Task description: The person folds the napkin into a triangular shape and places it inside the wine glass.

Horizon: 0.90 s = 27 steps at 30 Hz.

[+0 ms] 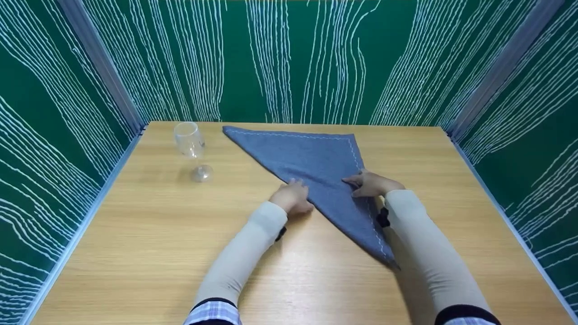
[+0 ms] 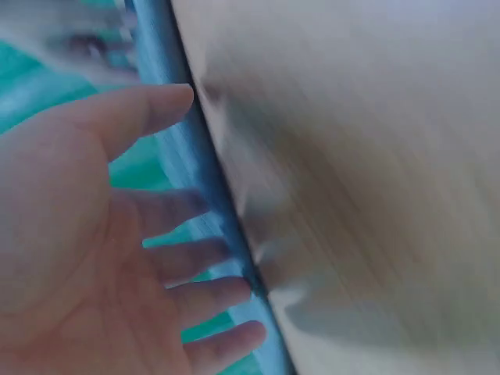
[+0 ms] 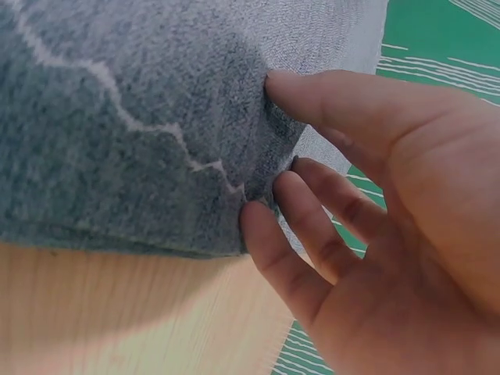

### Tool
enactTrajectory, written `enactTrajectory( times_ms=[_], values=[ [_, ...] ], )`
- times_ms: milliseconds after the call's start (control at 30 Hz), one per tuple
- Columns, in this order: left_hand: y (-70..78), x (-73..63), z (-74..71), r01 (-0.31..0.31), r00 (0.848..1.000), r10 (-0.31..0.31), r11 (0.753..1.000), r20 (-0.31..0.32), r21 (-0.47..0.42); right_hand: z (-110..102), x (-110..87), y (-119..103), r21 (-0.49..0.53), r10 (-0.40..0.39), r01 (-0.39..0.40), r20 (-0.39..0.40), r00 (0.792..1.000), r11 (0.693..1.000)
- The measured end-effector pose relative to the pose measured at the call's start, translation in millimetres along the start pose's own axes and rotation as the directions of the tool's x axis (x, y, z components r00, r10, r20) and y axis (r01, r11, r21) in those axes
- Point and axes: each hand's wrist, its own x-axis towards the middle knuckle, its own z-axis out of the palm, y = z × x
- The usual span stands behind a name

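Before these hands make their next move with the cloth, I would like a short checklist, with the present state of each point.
1. Grey-blue cloth laid as a triangle: ok.
2. Left hand at its long edge: ok.
3. Right hand near its stitched right edge: ok.
4. Right hand pinching firmly: cannot tell.
5. Cloth free of creases: not ok, one shows near the left hand.
6. Wine glass upright, apart from cloth: ok.
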Motion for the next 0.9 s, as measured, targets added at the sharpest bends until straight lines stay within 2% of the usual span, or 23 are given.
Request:
enactTrajectory(
  times_ms=[100,167,233,367,467,667,900],
  values=[
    [22.7,-3.7,5.6,-0.106,0.994,0.105,0.992,0.011,0.067,1.1,0.3,1.0,-0.013,-0.004,0.004,-0.007,1.0,1.0],
    [37.6,-7.8,10.7,-0.154,0.988,0.152,0.983,0.022,0.096,1.9,0.6,1.6,-0.017,-0.008,0.008,-0.009,1.0,1.0],
    [50.2,-11.0,16.3,-0.164,0.986,0.161,0.98,0.034,0.114,2.3,0.8,2.0,-0.014,-0.004,0.003,-0.008,1.0,1.0],
    [65.5,-15.2,21.9,-0.133,0.991,0.127,0.98,0.05,0.15,2.7,1.5,4.3,0.0,0.018,-0.018,-0.001,1.0,1.0],
    [67.8,-16.7,22.0,-0.11,0.994,0.103,0.98,0.047,0.167,2.7,1.5,4.6,0.012,0.024,-0.024,0.004,1.0,1.0],
    [59.5,-18.4,21.9,-0.096,0.995,0.091,0.984,0.037,0.149,4.6,-2.2,0.6,0.009,0.023,-0.023,0.006,1.0,1.0],
    [41.7,-19.4,15.4,-0.094,0.993,0.087,0.99,0.074,0.105,9.4,-5.1,-4.2,-0.078,-0.055,0.055,0.007,0.998,0.995]
  ],
)
